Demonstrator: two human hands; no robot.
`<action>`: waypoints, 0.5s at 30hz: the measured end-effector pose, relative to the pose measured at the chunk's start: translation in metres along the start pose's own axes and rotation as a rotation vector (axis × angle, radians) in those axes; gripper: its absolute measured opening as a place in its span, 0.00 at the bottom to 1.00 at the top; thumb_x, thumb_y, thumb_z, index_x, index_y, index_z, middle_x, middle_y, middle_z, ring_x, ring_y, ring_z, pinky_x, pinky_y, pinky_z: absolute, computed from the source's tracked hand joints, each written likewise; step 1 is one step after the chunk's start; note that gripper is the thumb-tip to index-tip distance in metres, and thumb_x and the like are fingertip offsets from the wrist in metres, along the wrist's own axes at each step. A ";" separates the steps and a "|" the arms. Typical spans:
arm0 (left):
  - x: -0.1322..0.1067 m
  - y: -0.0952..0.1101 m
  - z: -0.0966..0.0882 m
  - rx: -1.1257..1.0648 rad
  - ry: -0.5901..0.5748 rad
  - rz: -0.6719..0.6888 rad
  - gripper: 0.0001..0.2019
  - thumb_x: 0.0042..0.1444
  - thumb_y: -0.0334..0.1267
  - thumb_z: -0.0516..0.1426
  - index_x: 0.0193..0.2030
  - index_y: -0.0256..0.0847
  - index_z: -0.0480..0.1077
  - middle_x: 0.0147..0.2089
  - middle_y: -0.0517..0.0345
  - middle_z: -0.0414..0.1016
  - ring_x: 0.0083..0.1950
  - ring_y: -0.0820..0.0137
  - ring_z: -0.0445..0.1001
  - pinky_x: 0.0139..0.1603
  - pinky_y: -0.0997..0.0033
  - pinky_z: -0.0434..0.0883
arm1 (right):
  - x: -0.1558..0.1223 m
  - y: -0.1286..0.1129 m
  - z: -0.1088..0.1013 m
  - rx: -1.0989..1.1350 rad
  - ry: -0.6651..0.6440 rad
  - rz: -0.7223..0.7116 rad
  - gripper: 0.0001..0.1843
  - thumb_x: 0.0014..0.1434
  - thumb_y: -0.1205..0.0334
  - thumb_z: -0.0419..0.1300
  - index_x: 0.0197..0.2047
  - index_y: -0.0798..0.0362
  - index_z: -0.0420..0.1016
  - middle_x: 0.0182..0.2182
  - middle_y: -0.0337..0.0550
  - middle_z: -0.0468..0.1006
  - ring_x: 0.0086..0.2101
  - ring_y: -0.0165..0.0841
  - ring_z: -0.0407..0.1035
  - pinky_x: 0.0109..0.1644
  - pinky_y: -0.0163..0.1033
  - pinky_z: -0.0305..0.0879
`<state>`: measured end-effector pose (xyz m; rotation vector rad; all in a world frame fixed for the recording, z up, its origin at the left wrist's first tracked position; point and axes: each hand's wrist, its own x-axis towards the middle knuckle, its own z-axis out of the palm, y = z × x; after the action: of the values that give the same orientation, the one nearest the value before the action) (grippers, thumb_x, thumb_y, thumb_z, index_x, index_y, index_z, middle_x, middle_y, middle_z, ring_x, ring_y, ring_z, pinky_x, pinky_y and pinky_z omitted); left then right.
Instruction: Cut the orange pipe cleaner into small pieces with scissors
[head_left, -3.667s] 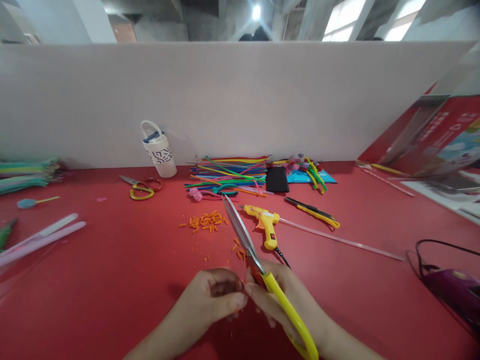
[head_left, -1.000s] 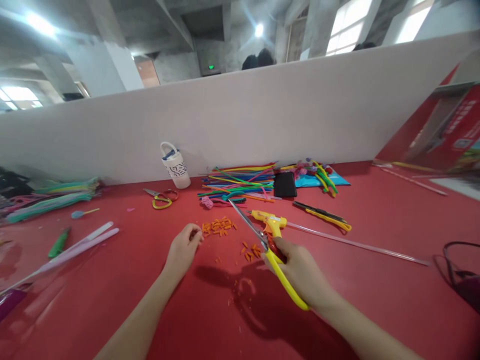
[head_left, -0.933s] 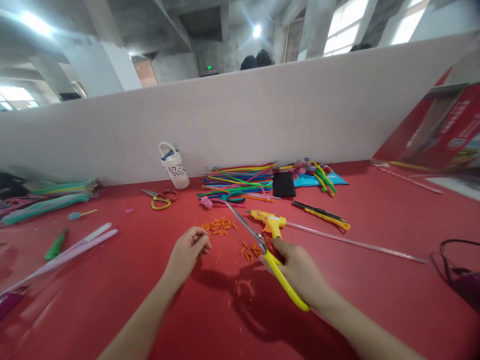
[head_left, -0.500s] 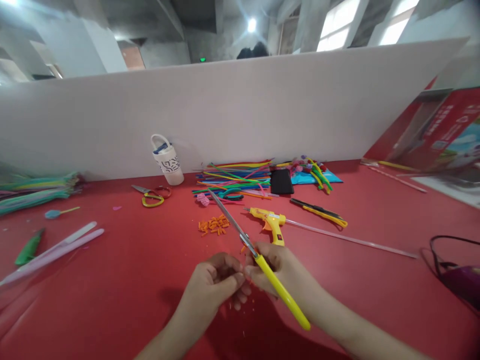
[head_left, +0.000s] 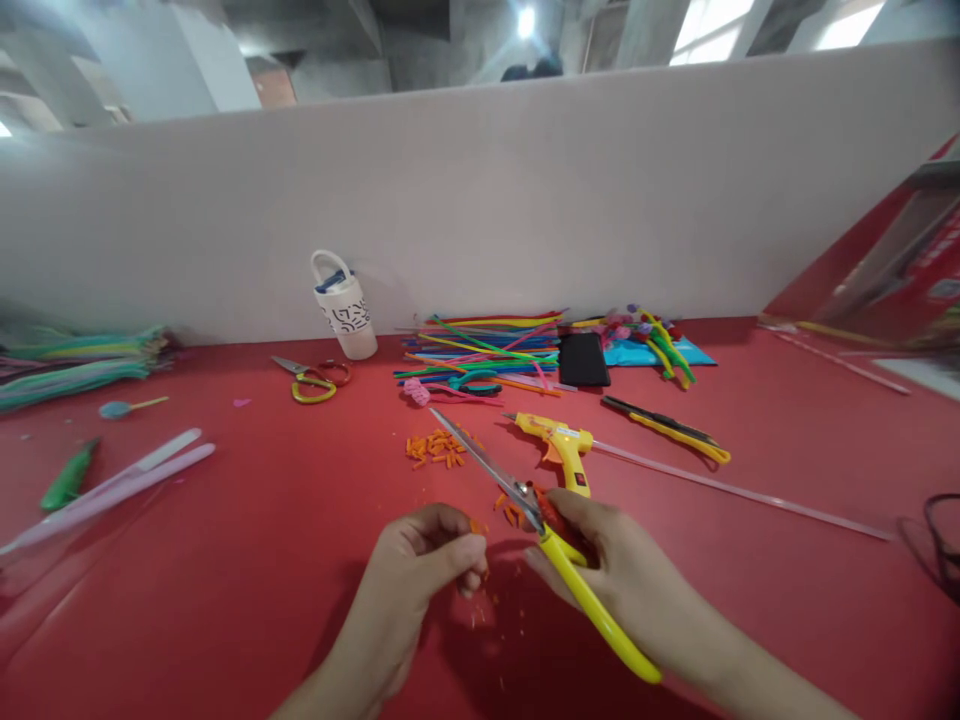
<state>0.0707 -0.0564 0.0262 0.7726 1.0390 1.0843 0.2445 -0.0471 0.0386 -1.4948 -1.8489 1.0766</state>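
My left hand (head_left: pixel 424 565) pinches a small orange piece (head_left: pixel 475 526) between thumb and fingertips. My right hand (head_left: pixel 611 555) is closed around scissors (head_left: pixel 592 605) with yellow handles, their blades pointing away to the upper left. Something orange-red (head_left: pixel 550 508) shows behind the blades at the right fingers; I cannot make out its form. A pile of short orange pieces (head_left: pixel 442 447) lies beyond the left hand. A few more loose orange bits (head_left: pixel 511 508) rest between the hands, under the blades. Tiny crumbs are scattered on the red table (head_left: pixel 300 560).
A yellow glue gun (head_left: pixel 559 440) with a long clear stick lies past my right hand. Behind are colourful pipe cleaners (head_left: pixel 487 345), a black flat object (head_left: pixel 585 360) and a white tumbler (head_left: pixel 349 320). More scissors (head_left: pixel 311 382) lie left. A white partition (head_left: pixel 480 210) borders the back.
My hands have moved apart, the right one shifting right with the scissors. An orange piece now shows at my left fingertips. The view has shifted slightly.
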 end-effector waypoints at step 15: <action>-0.003 0.014 -0.007 -0.108 0.155 0.244 0.01 0.44 0.31 0.60 0.24 0.39 0.72 0.22 0.63 0.71 0.25 0.78 0.66 0.30 0.79 0.64 | -0.007 0.020 0.011 -0.660 0.026 -0.245 0.13 0.49 0.51 0.53 0.25 0.49 0.54 0.17 0.38 0.68 0.18 0.32 0.62 0.21 0.34 0.44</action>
<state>0.0595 -0.0547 0.0371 0.7498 1.0243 1.4164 0.2481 -0.0550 0.0165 -1.5347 -2.4282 0.3326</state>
